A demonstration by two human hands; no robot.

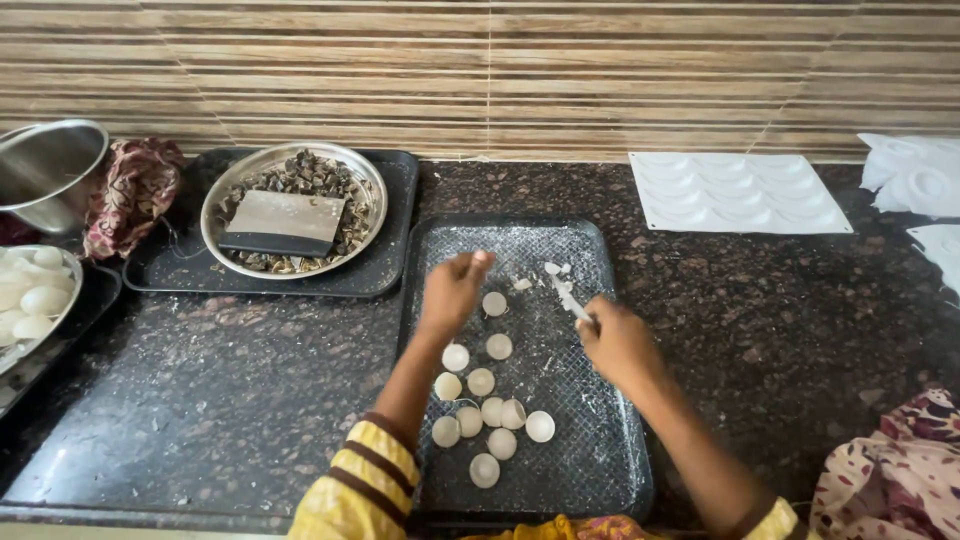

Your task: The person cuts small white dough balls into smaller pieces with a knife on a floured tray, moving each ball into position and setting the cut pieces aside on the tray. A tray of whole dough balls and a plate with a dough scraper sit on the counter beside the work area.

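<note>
- Striped yellow sleeve (365,480) sits nearest the camera in the head view, on the person's left arm, low in the frame.
- Small pale discs (482,410), about a dozen, lie in a loose cluster on a dark mesh-lined tray (600,450) set on the speckled bench (250,380); some look domed or cupped, like thin dough shells.
- Left hand (452,293) hovers over the upper part of the tray, fingers curled together and pointing down, just beside one disc (494,303); whether it touches that disc cannot be told.
- Right hand (618,343) is closed, pinching a thin white strip (570,300) that runs up toward small white scraps (552,269) near the tray's far end.
- Discs look light, soft and easily dented or torn, possibly a little sticky; by this judgement, lift each by its rim with fingertips, gently, not from the middle.
- Further back, a round steel plate (365,185) holds dark chopped pieces and a flat scraper (283,222), on a second black tray (395,275).
- White mould sheet (735,192) with shallow hollows lies at the right rear.
- Steel pot (45,170), patterned cloth (130,190) and a bowl of white lumps (30,295) stand at the left.
</note>
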